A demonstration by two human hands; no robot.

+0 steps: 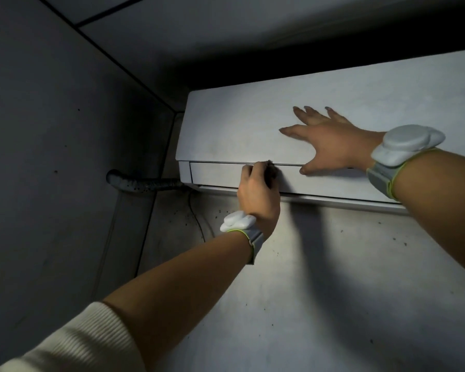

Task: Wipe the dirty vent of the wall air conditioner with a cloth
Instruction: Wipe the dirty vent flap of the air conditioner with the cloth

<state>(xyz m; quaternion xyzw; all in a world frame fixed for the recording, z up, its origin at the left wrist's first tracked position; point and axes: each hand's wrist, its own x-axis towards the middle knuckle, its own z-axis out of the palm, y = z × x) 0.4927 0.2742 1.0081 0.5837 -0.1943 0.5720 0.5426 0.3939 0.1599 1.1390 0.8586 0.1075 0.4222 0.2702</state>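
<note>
A white wall air conditioner (pixel 239 127) hangs high in the corner, its closed vent flap (pixel 215 174) running along the bottom front. My left hand (pixel 258 191) is clenched around a small dark cloth (pixel 270 173), pressed against the flap just below the seam. Only a dark edge of the cloth shows past my fingers. My right hand (pixel 325 140) lies flat with fingers spread on the front panel, thumb reaching down to the seam above the flap.
A grey wrapped pipe (pixel 142 182) leaves the unit's left side into the side wall. A thin cable (pixel 196 216) hangs below it. The speckled wall (pixel 333 277) below carries dark arm shadows. The ceiling (pixel 226 28) is close above the unit.
</note>
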